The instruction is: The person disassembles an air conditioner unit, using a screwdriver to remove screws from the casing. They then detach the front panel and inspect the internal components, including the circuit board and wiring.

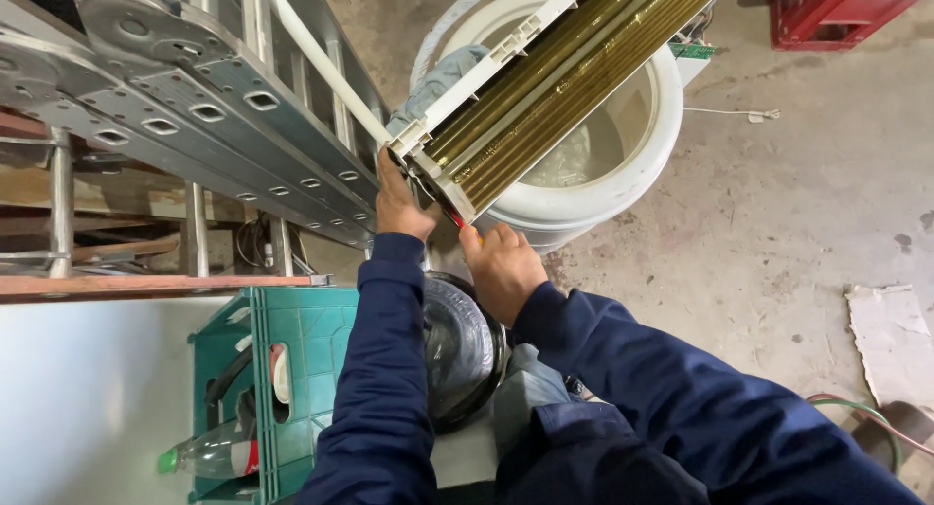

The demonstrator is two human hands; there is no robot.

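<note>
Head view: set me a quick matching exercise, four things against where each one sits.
Things:
1. left hand
2. right hand
3. plastic bottle
4. red crate

Places:
A. top right corner of the floor
B. lying in the green crate
C. on the end corner of the coil unit
D. just below the coil unit's end, gripping a red-tipped tool

Pairs: 1-C, 2-D, 3-B, 4-A
</note>
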